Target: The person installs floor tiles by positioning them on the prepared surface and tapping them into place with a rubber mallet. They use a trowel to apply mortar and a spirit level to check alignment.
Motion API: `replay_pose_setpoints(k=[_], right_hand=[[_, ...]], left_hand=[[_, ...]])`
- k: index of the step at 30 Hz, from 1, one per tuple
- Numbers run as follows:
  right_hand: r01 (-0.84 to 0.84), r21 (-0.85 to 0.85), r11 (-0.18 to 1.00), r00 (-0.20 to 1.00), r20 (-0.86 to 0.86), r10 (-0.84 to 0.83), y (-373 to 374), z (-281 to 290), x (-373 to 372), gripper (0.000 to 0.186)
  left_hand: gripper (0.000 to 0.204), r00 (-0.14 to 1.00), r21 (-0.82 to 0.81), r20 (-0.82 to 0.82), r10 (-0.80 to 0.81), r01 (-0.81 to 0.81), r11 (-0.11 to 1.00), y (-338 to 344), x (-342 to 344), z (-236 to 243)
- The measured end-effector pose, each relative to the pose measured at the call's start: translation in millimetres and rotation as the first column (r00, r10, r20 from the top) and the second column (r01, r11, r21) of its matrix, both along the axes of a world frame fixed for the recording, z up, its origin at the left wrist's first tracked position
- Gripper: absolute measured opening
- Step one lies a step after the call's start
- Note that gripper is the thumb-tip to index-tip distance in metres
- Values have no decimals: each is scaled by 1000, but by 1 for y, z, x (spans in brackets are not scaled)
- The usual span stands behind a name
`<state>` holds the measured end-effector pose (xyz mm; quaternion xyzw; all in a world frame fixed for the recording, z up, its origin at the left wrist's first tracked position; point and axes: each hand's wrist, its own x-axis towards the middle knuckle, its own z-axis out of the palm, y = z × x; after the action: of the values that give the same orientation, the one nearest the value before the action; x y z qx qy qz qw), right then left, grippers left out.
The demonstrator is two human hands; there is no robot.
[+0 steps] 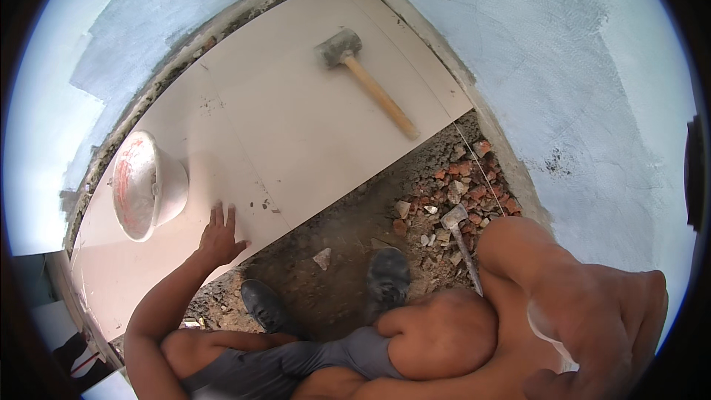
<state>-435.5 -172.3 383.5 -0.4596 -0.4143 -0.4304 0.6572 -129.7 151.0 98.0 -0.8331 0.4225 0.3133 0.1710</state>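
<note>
My left hand (219, 241) rests on a large pale floor tile (289, 163) near its front edge, fingers stretched out and holding nothing. Just beyond it, a white bucket (172, 189) lies tipped on the tiles, its mouth turned left and reddish stains inside. A mallet (341, 48) with a dark head and wooden handle lies farther off on the tiles. At the lower right my right hand (592, 318) is raised close to the camera with its fingers curled. A thin white edge (544, 333) shows beside those fingers; what it belongs to is hidden.
A hammer (455, 218) lies on broken brick rubble (466, 185) right of my shoes (389, 274). A taut string (481, 167) crosses the rubble. Bare damp mortar (326, 233) borders the tiles. Blue plastered walls (533, 52) meet in the far corner.
</note>
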Motion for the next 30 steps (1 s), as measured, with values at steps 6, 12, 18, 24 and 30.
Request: replay_pose_setpoints(k=[6,12,18,24,30], right_hand=[[35,-27,999,998,-55,-37,2,-2,13,28],[138,-170,976,974,-155,-165,-4,-2,15,27],[488,-747,452,286,-352,-891,-36,-44,63,31],[99,-979,181,-152,-194,-969,-166,-310,107,44],[-427,-881,204,-338,-54,-940,-119,-335,115,46]], left_hand=[[106,1000,33,5,5,-5,999,4,0,4],[106,1000,13,5,-17,17,1000,-6,-5,-2],[105,1000,-15,-11,15,-15,1000,-4,0,-13],[101,985,-64,-103,142,-149,987,-7,8,1],[82,998,-79,-59,23,-28,996,31,10,-33]])
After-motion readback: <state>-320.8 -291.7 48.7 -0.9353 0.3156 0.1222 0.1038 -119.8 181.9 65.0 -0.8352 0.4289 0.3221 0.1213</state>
